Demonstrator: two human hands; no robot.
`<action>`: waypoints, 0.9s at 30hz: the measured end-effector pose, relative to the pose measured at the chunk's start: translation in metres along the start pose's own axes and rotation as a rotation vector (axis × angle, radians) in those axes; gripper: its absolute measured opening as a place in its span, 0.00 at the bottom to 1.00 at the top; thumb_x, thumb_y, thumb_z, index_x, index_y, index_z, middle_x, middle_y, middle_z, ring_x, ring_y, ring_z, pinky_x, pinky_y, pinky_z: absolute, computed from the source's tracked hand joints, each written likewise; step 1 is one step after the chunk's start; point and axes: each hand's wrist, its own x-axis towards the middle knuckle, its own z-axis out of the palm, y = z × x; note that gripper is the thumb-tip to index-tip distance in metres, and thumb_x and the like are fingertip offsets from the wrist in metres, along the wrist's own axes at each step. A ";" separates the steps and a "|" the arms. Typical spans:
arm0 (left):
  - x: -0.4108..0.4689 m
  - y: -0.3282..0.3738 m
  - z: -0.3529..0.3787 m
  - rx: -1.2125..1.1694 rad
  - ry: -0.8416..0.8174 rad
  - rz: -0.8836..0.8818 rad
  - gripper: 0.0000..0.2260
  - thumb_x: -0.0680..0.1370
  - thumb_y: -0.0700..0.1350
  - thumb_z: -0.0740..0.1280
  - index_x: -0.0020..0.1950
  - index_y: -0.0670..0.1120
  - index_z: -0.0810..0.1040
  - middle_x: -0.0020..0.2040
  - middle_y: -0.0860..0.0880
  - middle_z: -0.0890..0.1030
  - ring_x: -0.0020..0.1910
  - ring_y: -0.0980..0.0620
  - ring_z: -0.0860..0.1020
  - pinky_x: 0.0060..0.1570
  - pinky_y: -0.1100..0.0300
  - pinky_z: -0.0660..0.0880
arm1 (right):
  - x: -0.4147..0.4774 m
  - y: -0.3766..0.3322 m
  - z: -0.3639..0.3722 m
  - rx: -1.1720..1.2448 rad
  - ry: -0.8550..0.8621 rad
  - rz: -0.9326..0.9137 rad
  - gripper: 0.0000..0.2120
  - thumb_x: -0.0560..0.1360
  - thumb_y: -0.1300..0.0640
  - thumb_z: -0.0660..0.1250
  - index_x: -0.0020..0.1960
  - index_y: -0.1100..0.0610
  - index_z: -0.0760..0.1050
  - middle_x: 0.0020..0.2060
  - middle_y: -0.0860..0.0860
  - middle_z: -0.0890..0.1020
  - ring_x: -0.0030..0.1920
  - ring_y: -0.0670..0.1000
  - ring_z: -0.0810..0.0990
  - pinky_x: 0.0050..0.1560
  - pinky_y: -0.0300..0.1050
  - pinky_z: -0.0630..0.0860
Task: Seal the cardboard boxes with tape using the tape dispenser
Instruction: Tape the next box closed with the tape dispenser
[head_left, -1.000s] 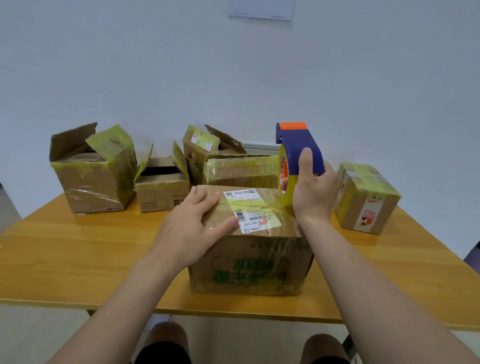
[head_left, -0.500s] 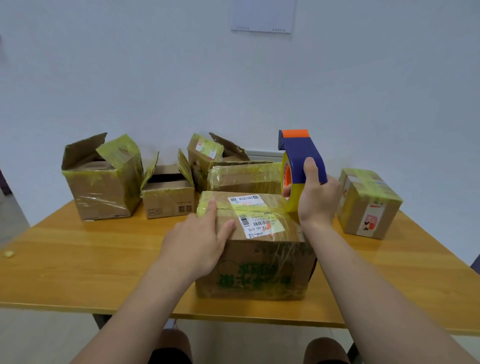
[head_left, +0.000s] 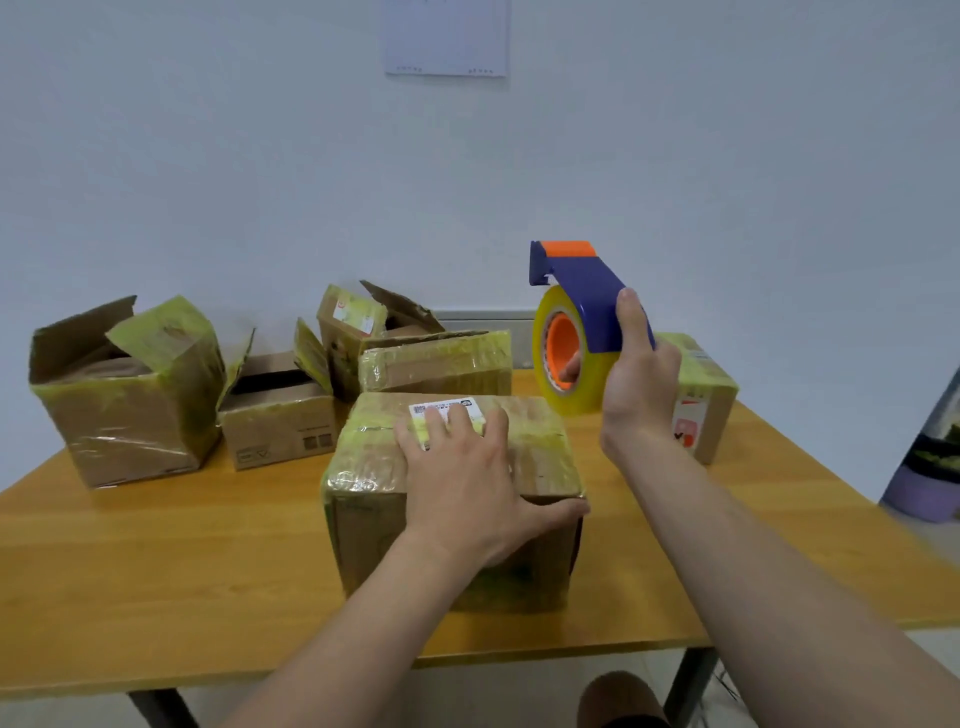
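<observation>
A closed cardboard box (head_left: 374, 457) wrapped in yellowish tape, with a white label on top, stands in the middle of the wooden table (head_left: 156, 561). My left hand (head_left: 467, 483) lies flat on its top, fingers spread over the label and thumb hooked over the near right edge. My right hand (head_left: 639, 384) grips a blue and orange tape dispenser (head_left: 576, 291) carrying a yellow tape roll (head_left: 592, 384), held in the air just beyond the box's far right corner, apart from the box.
Several other boxes stand at the back: an open large one (head_left: 130, 405) at left, a small open one (head_left: 280, 421), an open one (head_left: 358, 332) behind a taped one (head_left: 436, 364), and a sealed box (head_left: 711, 395) behind my right hand. A purple object (head_left: 924, 488) stands off the table's right.
My left hand slid from the box's left side to its top, covering the label. The box has turned on the table. The dispenser rose and moved a little away from the box.
</observation>
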 end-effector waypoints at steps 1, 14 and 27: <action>0.000 0.000 0.001 -0.007 0.014 0.036 0.57 0.62 0.88 0.49 0.79 0.50 0.60 0.77 0.41 0.66 0.79 0.37 0.61 0.77 0.31 0.53 | 0.005 -0.004 -0.003 0.004 -0.011 -0.007 0.19 0.84 0.45 0.61 0.40 0.53 0.80 0.26 0.41 0.81 0.29 0.39 0.79 0.34 0.33 0.73; 0.027 0.012 -0.019 -0.331 -0.199 0.459 0.29 0.75 0.64 0.69 0.67 0.49 0.67 0.68 0.50 0.75 0.74 0.46 0.68 0.82 0.41 0.47 | 0.001 -0.006 -0.015 -0.058 -0.072 -0.114 0.13 0.83 0.50 0.65 0.42 0.52 0.80 0.28 0.44 0.83 0.29 0.44 0.81 0.30 0.34 0.76; 0.029 0.011 0.011 -0.502 0.221 0.415 0.17 0.77 0.61 0.73 0.60 0.52 0.87 0.59 0.56 0.85 0.57 0.56 0.81 0.57 0.54 0.81 | 0.001 0.014 -0.020 -0.098 -0.032 -0.082 0.10 0.84 0.50 0.63 0.45 0.49 0.77 0.30 0.39 0.83 0.32 0.42 0.84 0.32 0.34 0.78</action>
